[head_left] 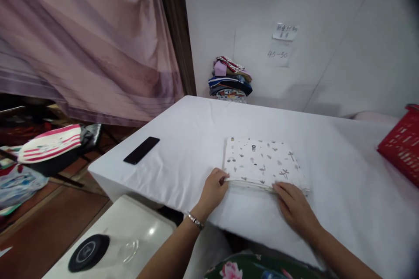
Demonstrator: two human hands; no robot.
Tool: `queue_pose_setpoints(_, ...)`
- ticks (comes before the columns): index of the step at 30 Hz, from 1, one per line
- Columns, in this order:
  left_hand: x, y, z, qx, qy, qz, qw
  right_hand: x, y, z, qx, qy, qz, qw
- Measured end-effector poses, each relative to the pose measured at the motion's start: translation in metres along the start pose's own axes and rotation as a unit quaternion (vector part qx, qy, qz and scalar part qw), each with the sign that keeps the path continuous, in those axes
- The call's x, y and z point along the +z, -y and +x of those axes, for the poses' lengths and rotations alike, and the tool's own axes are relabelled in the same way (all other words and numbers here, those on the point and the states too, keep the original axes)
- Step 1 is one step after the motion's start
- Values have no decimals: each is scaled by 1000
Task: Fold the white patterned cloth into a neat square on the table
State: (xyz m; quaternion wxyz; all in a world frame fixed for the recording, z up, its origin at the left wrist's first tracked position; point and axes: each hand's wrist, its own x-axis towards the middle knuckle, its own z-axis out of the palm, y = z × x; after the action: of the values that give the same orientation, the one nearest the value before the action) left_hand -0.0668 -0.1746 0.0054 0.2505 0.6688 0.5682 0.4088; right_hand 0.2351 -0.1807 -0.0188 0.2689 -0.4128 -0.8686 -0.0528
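Observation:
A folded white cloth (260, 161) with small grey and brown printed figures lies flat on the white-covered table (193, 139). At its near left corner my left hand (213, 192) pinches the edge between thumb and fingers. My right hand (296, 209) is at the near edge, toward the right, its fingers closed against the layers; the underside of its grip is hidden. A bracelet (195, 220) circles my left wrist.
A black phone (141, 150) lies at the table's left. Folded clothes (231, 80) are stacked beyond the far edge. A red basket (402, 144) stands at the right. Lower left, a white surface holds a round black object (89, 253). A pink curtain (108, 39) hangs behind.

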Motion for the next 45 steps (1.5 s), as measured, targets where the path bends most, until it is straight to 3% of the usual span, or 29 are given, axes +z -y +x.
queue_pose_setpoints(9, -5, 3, 0, 14, 4, 39, 999, 1, 2, 0, 4, -12, -2, 1000)
queue_pose_setpoints(13, -6, -14, 5, 57, 2, 105, 993, 2, 3, 1, 4, -10, -2, 1000)
queue_pose_setpoints(15, 0, -28, 8, 124, 5, 134, 983, 2, 3, 3, 4, -13, -2, 1000)
queue_pose_setpoints(18, 17, -40, 11, 210, 52, 186, 958, 1, 4, 6, 1, -20, 2, 1000)
queue_pose_setpoints(24, 42, -19, 10, 239, 100, 291, 921, -12, -2, 1, -8, -20, 38, 999)
queue_pose_setpoints(27, 42, -12, 9, 249, 99, 305, 914, -25, -24, 7, 71, -49, 83, 993)
queue_pose_setpoints(30, 41, -12, 8, 254, 98, 311, 910, -38, -59, 28, 223, -98, 108, 964)
queue_pose_setpoints(32, 41, -12, 9, 255, 97, 314, 909, -43, -82, 47, 317, -84, 113, 938)
queue_pose_setpoints(34, 42, -12, 9, 255, 96, 316, 909, -44, -99, 67, 380, -32, 97, 919)
queue_pose_setpoints(38, 42, -13, 9, 254, 94, 315, 909, -30, -114, 92, 416, 43, 60, 906)
queue_pose_setpoints(45, 41, -14, 8, 255, 94, 314, 910, -5, -122, 94, 432, 69, 31, 899)
